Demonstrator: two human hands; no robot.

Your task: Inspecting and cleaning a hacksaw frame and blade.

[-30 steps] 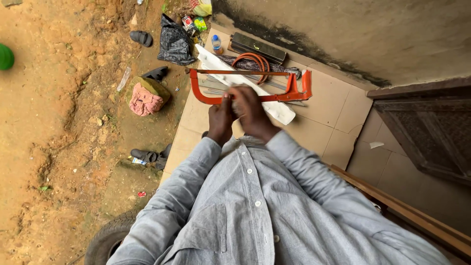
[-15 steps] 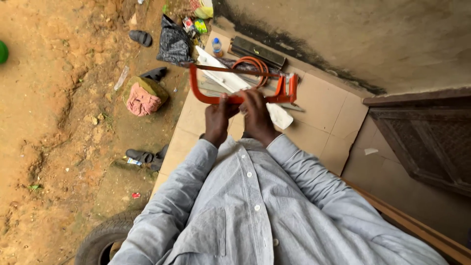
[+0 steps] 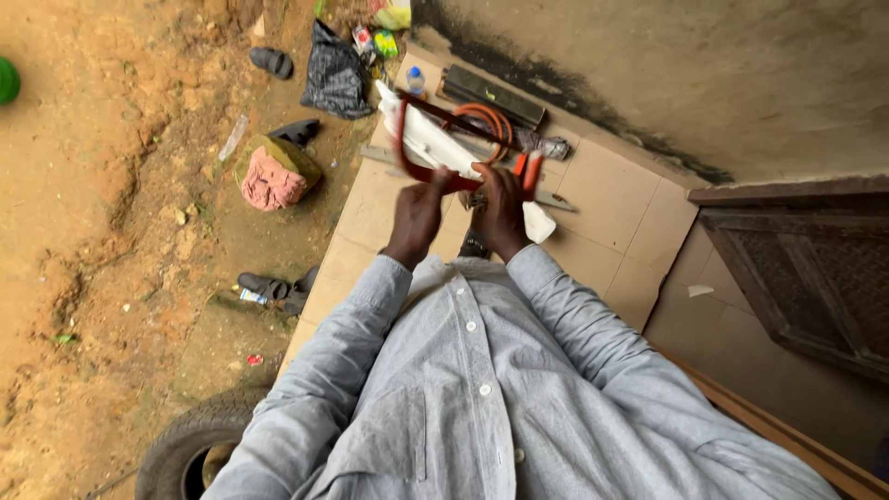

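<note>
I hold an orange-red hacksaw (image 3: 412,165) in front of my chest with both hands. My left hand (image 3: 417,218) grips the lower bar of the frame. My right hand (image 3: 500,211) holds the frame near its orange handle (image 3: 530,171). The saw is tilted, its frame arching up and to the left over a white pipe (image 3: 435,143) that lies on the tiled floor (image 3: 611,199). An orange coiled hose (image 3: 486,120) lies beyond the saw. My grey shirt sleeves fill the lower view.
A black bag (image 3: 335,76), sandals (image 3: 270,61), a small bottle (image 3: 417,81) and dark flat bars (image 3: 491,94) lie beyond the tiles. A stone with a pink cloth (image 3: 273,176) and a tyre (image 3: 190,452) sit on the dirt at left. A wooden door (image 3: 806,268) stands at right.
The hacksaw has turned from lying level across my hands to a steep tilt, and my hands have shifted along its frame. The view has drifted slightly.
</note>
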